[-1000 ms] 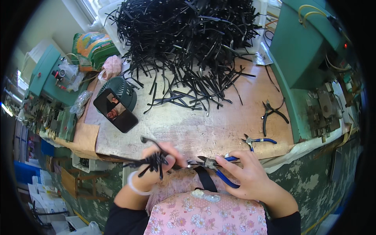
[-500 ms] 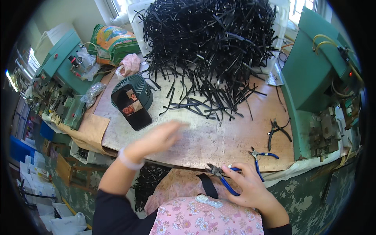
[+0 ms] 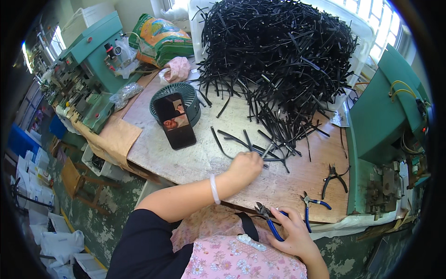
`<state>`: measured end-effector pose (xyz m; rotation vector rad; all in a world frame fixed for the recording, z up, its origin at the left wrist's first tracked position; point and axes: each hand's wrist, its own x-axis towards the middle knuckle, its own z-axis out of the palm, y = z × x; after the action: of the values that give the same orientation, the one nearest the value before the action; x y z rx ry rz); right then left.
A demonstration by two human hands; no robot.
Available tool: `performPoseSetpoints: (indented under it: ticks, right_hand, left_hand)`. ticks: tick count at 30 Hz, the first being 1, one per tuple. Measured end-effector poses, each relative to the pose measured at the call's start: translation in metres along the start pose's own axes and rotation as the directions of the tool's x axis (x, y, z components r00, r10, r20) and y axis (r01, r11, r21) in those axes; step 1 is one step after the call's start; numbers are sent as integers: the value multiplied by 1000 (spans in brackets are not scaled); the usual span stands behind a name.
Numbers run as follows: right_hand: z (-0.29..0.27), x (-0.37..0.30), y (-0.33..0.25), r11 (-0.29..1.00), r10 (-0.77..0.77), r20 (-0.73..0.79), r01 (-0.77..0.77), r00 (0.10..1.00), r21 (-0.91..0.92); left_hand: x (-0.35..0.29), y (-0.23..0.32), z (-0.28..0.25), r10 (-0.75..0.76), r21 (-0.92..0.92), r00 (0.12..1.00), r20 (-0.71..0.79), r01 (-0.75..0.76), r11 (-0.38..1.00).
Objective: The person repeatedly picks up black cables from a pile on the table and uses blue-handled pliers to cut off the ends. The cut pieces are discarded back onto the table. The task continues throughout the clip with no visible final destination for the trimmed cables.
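Observation:
My left hand (image 3: 247, 170), a pale band (image 3: 214, 189) on its wrist, reaches over the table with fingers curled down onto the near edge of some loose thin black strips (image 3: 235, 138). Its fingers are closed on them, their tips partly hidden. Close to my lap, my right hand (image 3: 296, 235) is wrapped round a pair of blue-handled cutting pliers (image 3: 275, 229), jaws pointing up and left. Behind the loose strips rises a big heap of similar black strips (image 3: 278, 51), spilling out of a translucent bin (image 3: 197, 35).
A phone (image 3: 175, 122) leans on a dark green fan (image 3: 195, 109) at the left. Blue-handled pliers (image 3: 307, 209) and black-handled pliers (image 3: 332, 180) lie at the right. Green machines (image 3: 100, 51) (image 3: 388, 104) flank the table. A colourful sack (image 3: 162, 42) stands behind.
My left hand has moved right and onto the loose strips, some of which now lie spread differently. My right hand still holds the cutting pliers. The whole view has shifted.

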<state>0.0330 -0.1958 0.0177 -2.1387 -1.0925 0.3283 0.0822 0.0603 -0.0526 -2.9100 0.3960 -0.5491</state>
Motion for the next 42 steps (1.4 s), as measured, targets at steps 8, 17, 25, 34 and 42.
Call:
performPoseSetpoints:
  ticks: [8, 17, 25, 34, 42]
  right_hand:
    - [-8, -11, 7, 962, 146, 22, -147, 989, 231]
    - [13, -12, 30, 635, 205, -12, -124, 979, 763]
    - [-14, 7, 2, 988, -103, -116, 88, 988, -127]
    - [-35, 5, -19, 901, -203, -55, 164, 978, -401]
    - [-31, 0, -8, 949, -158, -100, 123, 982, -291]
  left_hand:
    - [25, 7, -33, -131, -469, 927, -352, -53, 882]
    - [-44, 21, -15, -386, -886, 824, 415, 462, 31]
    - [-13, 11, -90, -147, -741, 880, 451, 277, -612]
    - [-13, 13, -99, -31, -753, 903, 429, 339, -564]
    - [-29, 43, -102, -502, -922, 856, 124, -88, -377]
